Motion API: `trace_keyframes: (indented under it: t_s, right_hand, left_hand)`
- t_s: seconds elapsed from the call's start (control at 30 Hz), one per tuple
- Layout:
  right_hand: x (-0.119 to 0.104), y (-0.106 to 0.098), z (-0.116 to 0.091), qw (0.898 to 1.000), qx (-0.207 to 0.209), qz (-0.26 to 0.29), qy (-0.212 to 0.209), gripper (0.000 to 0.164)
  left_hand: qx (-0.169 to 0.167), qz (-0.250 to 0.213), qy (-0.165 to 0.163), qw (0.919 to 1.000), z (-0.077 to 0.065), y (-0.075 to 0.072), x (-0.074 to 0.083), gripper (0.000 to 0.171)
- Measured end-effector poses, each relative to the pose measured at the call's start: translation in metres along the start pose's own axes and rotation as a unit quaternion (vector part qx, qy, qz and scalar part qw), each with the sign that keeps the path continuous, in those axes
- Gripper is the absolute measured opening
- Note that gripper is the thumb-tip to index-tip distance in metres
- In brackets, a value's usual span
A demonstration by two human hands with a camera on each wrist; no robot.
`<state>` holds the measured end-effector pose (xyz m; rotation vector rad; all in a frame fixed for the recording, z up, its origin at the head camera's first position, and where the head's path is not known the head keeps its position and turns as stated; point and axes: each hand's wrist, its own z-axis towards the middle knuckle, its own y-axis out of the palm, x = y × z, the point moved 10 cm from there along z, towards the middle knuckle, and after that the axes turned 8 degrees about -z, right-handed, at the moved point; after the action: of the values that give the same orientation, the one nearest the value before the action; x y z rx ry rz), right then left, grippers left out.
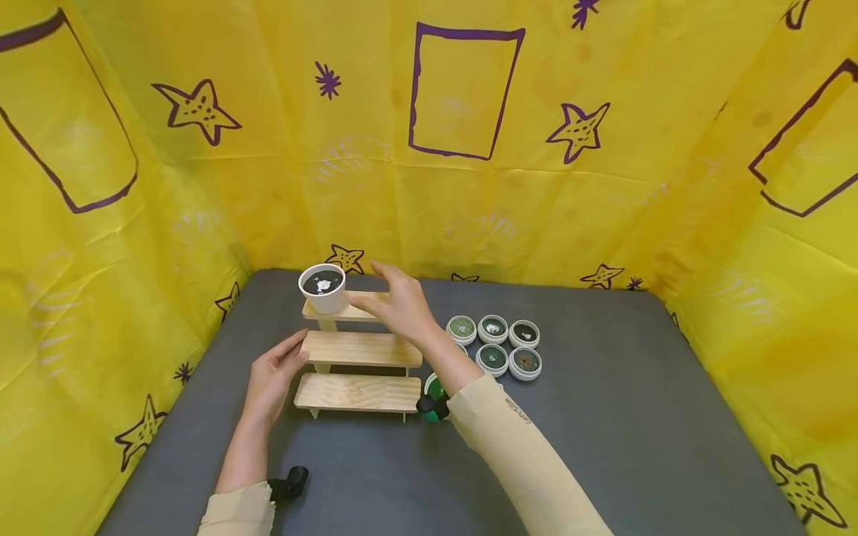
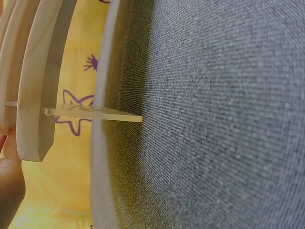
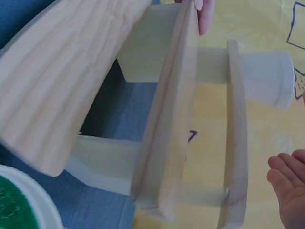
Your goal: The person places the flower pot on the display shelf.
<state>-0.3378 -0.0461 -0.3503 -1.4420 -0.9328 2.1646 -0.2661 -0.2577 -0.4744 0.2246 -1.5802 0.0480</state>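
A three-tier wooden display stand (image 1: 358, 391) sits on the dark table, with its wooden boards joined by pale uprights. On the left end of its top board stands a white cup (image 1: 323, 290) with a dark filling and a white patch; the right wrist view shows the cup (image 3: 269, 76) from the side. My left hand (image 1: 271, 376) holds the left end of the middle board, its fingertips also visible in the right wrist view. My right hand (image 1: 398, 305) is beside the cup with fingers extended; the right wrist view shows this hand (image 3: 290, 188) apart from the cup.
Right of the stand, several small white pots (image 1: 493, 357) with green or dark contents form a cluster. A white-rimmed green pot (image 1: 434, 387) stands by the bottom board, partly hidden by my right wrist. Yellow patterned cloth (image 1: 375, 193) hangs behind and beside the table (image 1: 603, 402).
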Motion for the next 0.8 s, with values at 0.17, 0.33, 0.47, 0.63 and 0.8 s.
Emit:
trace_keyframes:
  t_s: [0.17, 0.33, 0.47, 0.63, 0.8]
  right_hand:
    - [0.011, -0.009, -0.01, 1.0, 0.017, 0.021, -0.002, 0.073]
    - [0.028, -0.02, -0.026, 0.997, 0.043, 0.065, -0.001, 0.066]
    - [0.043, -0.027, -0.04, 0.994, 0.051, 0.097, 0.015, 0.062]
    - [0.064, -0.04, -0.059, 0.992, 0.065, 0.102, 0.041, 0.057]
    - [0.086, -0.048, -0.078, 0.99, 0.066, 0.106, 0.061, 0.055]
  left_hand:
    - [-0.005, -0.009, 0.005, 0.9999, 0.0, 0.001, 0.002, 0.051]
    - [-0.002, -0.01, -0.002, 1.0, -0.001, 0.0, -0.002, 0.053]
    - [-0.001, -0.011, -0.004, 0.9999, -0.002, -0.001, -0.004, 0.052]
    - [-0.003, -0.014, -0.001, 0.9999, -0.001, 0.0, -0.003, 0.052]
    - [-0.005, -0.013, 0.002, 0.9999, -0.001, 0.001, -0.001, 0.053]
